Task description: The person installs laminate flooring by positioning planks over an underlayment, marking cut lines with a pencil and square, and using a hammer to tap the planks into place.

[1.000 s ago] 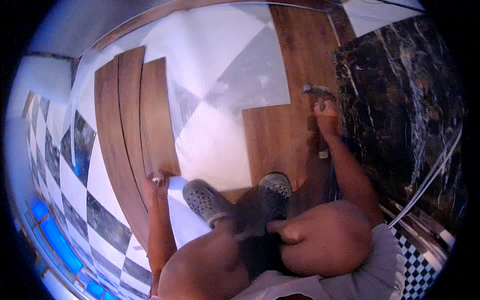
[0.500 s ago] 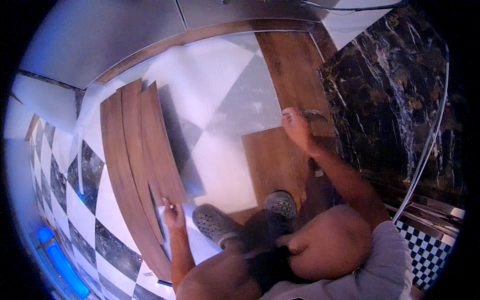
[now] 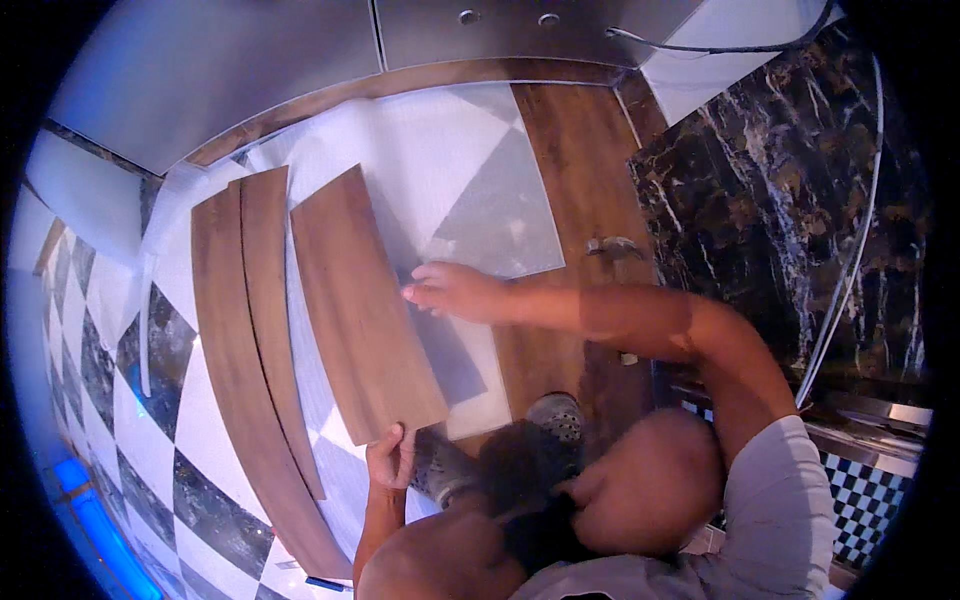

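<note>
The loose brown plank (image 3: 368, 310) lay at 9 o'clock from the middle of your view, tilted a little toward 11, its shadow falling on the floor (image 3: 472, 365) beside its right edge, so it seemed raised. Your right hand (image 3: 447, 291) hung by the plank's 3 o'clock edge, fingers loosely spread and gripping nothing you could see — contact with the edge was hard to tell. Your left hand (image 3: 391, 458) pinched the 6 o'clock end, thumb on top. That one-ended hold probably let the far end sag; a right-hand grip near mid-length would have steadied it, with the corners guarded from knocks.

Around you, the dark marbled panel (image 3: 770, 250) filled 3 o'clock, and the brown boards (image 3: 585, 180) ran from 1 o'clock toward you. Two more planks (image 3: 240, 330) lay at 9, beyond the loose one, crowding that side. Your shoes, the left (image 3: 440, 467) and the right (image 3: 555, 417), stood around 6 and 5, close to the plank's near end. The hammer (image 3: 602, 245) lay at 2 — worth avoiding with any swing that way.
</note>
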{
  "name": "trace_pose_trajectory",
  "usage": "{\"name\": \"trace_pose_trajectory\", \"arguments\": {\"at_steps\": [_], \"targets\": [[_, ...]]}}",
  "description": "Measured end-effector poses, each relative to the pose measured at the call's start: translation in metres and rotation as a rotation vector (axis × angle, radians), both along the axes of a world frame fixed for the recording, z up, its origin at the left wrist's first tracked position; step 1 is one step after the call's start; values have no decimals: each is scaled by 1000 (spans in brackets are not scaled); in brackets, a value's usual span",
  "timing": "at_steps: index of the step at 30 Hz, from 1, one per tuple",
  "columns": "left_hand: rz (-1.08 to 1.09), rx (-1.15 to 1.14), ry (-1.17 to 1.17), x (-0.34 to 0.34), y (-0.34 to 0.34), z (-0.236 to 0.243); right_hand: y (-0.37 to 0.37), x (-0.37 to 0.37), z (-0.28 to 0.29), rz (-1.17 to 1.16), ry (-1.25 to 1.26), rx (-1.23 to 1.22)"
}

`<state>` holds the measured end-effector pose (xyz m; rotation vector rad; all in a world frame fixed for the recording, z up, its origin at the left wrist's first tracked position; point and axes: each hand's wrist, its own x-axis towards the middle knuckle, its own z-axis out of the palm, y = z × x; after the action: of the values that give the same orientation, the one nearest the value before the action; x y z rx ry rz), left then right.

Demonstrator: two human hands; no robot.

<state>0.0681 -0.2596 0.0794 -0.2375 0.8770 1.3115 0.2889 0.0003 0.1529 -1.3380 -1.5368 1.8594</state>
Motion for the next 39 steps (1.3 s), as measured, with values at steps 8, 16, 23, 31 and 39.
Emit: {"name": "trace_pose_trajectory", "arguments": {"at_steps": [8, 16, 23, 31, 39], "targets": [[-771, -19, 637, 57, 43, 36, 25, 28, 21, -610, -274, -109], [-1230, 363, 475, 44, 118, 44, 26, 108, -20, -805, -549, -96], [-1409, 652, 973, -37, 242, 87, 70, 159, -54, -720, -540, -33], [-1202, 442, 960, 77, 361, 23, 140, 174, -53, -648, -573, 34], [-971, 334, 841, 138, 407, -41, 167, 180, -103, -736, -539, 205]]}}
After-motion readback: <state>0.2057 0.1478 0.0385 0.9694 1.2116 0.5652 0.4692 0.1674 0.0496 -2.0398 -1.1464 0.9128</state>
